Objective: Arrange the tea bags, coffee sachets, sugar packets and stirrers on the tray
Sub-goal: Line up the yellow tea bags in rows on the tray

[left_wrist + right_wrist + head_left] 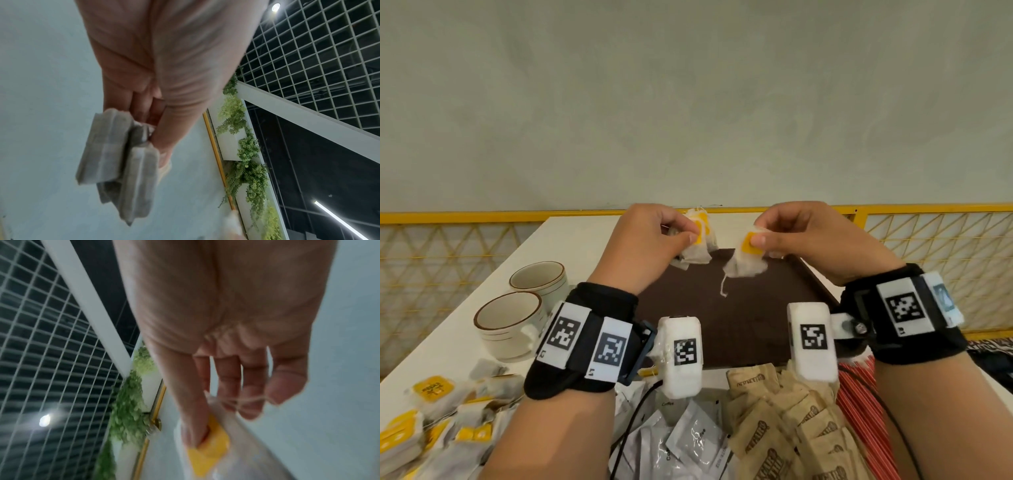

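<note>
Both hands are raised above the dark brown tray (722,329). My left hand (654,240) pinches a small bunch of tea bags (698,246) with yellow tags; in the left wrist view the bags (119,162) hang below the fingers. My right hand (801,236) pinches a single tea bag (746,260) by its yellow tag (209,452), with its string dangling toward the tray. Near the front edge lie more tea bags (431,428), white coffee sachets (688,435), brown sugar packets (784,421) and red stirrers (859,404).
Two white cups (510,325) with brown rims stand on the white table (571,240) left of the tray. A yellow railing with mesh (448,246) runs behind the table, against a pale wall.
</note>
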Motion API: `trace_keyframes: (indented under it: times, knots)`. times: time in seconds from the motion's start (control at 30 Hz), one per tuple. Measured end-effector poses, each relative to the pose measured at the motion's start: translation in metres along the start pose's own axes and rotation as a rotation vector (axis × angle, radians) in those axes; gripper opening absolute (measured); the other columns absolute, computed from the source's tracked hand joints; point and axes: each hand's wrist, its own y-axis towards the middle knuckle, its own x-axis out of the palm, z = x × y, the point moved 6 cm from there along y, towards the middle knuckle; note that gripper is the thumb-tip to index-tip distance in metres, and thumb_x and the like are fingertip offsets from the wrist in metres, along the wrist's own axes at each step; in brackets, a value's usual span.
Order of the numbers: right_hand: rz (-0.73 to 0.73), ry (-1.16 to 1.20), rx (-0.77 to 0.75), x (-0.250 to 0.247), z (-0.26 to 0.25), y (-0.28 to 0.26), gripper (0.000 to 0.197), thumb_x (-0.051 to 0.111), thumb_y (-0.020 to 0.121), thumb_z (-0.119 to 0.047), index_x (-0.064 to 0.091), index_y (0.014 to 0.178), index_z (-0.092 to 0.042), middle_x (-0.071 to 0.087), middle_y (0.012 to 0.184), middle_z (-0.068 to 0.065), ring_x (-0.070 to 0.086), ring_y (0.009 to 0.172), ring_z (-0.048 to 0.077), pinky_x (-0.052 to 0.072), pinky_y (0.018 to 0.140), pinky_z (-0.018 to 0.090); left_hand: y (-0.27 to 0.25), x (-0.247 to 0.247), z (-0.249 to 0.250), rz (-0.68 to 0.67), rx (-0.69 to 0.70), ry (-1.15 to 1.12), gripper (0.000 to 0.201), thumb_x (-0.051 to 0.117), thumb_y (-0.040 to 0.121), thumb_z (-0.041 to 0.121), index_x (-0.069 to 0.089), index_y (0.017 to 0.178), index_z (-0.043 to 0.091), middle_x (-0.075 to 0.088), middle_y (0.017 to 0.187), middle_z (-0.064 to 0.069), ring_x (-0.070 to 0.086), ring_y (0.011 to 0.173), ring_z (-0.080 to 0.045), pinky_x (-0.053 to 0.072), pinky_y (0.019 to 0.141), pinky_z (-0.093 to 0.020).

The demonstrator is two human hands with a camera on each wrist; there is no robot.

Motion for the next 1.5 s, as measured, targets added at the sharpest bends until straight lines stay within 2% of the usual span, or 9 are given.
trace_keyframes:
  times: [0.27,0.43,0.53,0.77,0.93,1.07,1.23,1.37,1.5]
  knots:
    - [-0.121,0.498,0.004,0.008,-0.008,-0.003,0.016,0.071,0.061,-0.017,0.066,0.075,-0.012,0.067,0.071,0.005,0.064,0.063,0.014,0.056,0.057,0.026,0.0,-0.003,-0.002,0.052,-0.013,-0.047,0.011,0.071,0.082,0.012,0.073,0.078,0.023,0.064,0.072,0.016,0.055,0.065,0.005,0.04,0.064,-0.011]
    - [-0.095,0.522,0.003,0.008,-0.014,-0.007,0.023,0.071,0.06,-0.016,0.062,0.081,-0.011,0.066,0.068,0.003,0.062,0.056,0.011,0.053,0.049,0.023,0.002,-0.005,-0.005,0.06,-0.009,-0.09,0.013,0.072,0.081,0.009,0.064,0.08,0.02,0.067,0.078,-0.011,0.059,0.069,-0.024,0.047,0.063,-0.027]
    - [-0.079,0.533,0.034,0.013,-0.015,-0.007,0.019,0.069,0.067,-0.014,0.06,0.083,-0.011,0.065,0.066,0.002,0.06,0.051,0.011,0.052,0.042,0.023,0.001,-0.006,-0.004,0.052,-0.032,-0.103,0.021,0.073,0.081,0.009,0.054,0.086,0.017,0.066,0.068,-0.011,0.053,0.054,-0.009,0.041,0.05,-0.015]
    - [-0.078,0.179,0.077,0.041,-0.008,0.021,0.028,0.07,0.075,0.011,0.063,0.096,-0.006,0.063,0.08,0.012,0.064,0.072,0.019,0.058,0.059,0.027,0.022,-0.026,0.007,0.002,-0.155,-0.166,0.026,0.078,0.073,0.003,0.063,0.093,0.013,0.061,0.067,-0.002,0.056,0.051,-0.003,0.042,0.048,-0.013]
    - [-0.206,-0.099,0.13,0.066,0.001,0.056,0.028,0.073,0.075,0.006,0.064,0.094,-0.013,0.063,0.082,0.008,0.063,0.067,0.015,0.058,0.064,0.031,0.045,-0.041,-0.012,-0.21,-0.229,-0.014,0.027,0.074,0.075,-0.003,0.064,0.098,0.007,0.06,0.071,-0.009,0.059,0.064,-0.022,0.057,0.065,-0.039]
    - [-0.248,-0.281,0.179,0.09,0.022,0.087,0.026,0.072,0.078,0.001,0.062,0.097,-0.013,0.061,0.085,0.003,0.062,0.069,0.014,0.059,0.064,0.033,0.054,-0.035,-0.06,-0.287,-0.348,0.051,0.029,0.071,0.077,-0.007,0.06,0.1,0.007,0.058,0.076,-0.007,0.061,0.061,-0.022,0.06,0.064,-0.038]
    - [-0.265,-0.348,0.242,0.114,0.055,0.122,0.024,0.07,0.078,0.006,0.063,0.095,-0.008,0.062,0.091,0.012,0.067,0.084,0.03,0.059,0.073,0.044,0.076,-0.035,-0.111,-0.321,-0.448,0.124,0.021,0.072,0.077,-0.008,0.06,0.085,0.008,0.062,0.082,-0.011,0.067,0.08,-0.033,0.059,0.068,-0.04]
    - [-0.299,-0.315,0.283,0.133,0.079,0.151,0.026,0.068,0.079,0.006,0.063,0.101,-0.008,0.062,0.096,0.014,0.064,0.078,0.025,0.058,0.066,0.031,0.103,-0.028,-0.141,-0.405,-0.467,0.161,0.024,0.071,0.076,-0.01,0.058,0.076,0.01,0.063,0.079,-0.013,0.067,0.077,-0.033,0.059,0.066,-0.04]
    - [-0.395,-0.303,0.302,0.152,0.093,0.174,0.024,0.069,0.081,0.002,0.061,0.099,-0.011,0.063,0.09,0.009,0.063,0.073,0.019,0.058,0.07,0.031,0.121,-0.013,-0.17,-0.514,-0.492,0.193,0.023,0.069,0.078,-0.009,0.058,0.079,0.01,0.065,0.085,-0.015,0.069,0.081,-0.033,0.059,0.072,-0.039]
